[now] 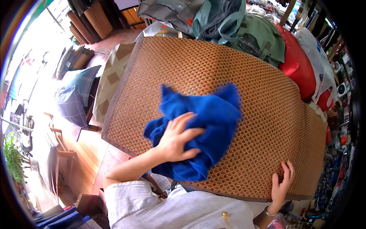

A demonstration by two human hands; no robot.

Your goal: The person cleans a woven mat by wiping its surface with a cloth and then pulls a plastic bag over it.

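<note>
A bright blue cloth [213, 114] lies bunched on a brown woven mat [263, 126], its upper corners blurred. My left hand [177, 139] grips the cloth from above, fingers bent and pressed into its folds against the mat. Near the mat's front edge, at the lower right, my right hand [283, 183] rests on the weave with its fingers apart and nothing in them. The mat bends in raised folds toward the right and has a dark border along its left and front edges.
Behind the mat are a green bag [261, 38], grey packages [171, 15] and a red cushion-like bundle [299, 63]. Plaid cushions [72, 103] stand at left above a tiled floor. Crowded shelves of small goods line the right side.
</note>
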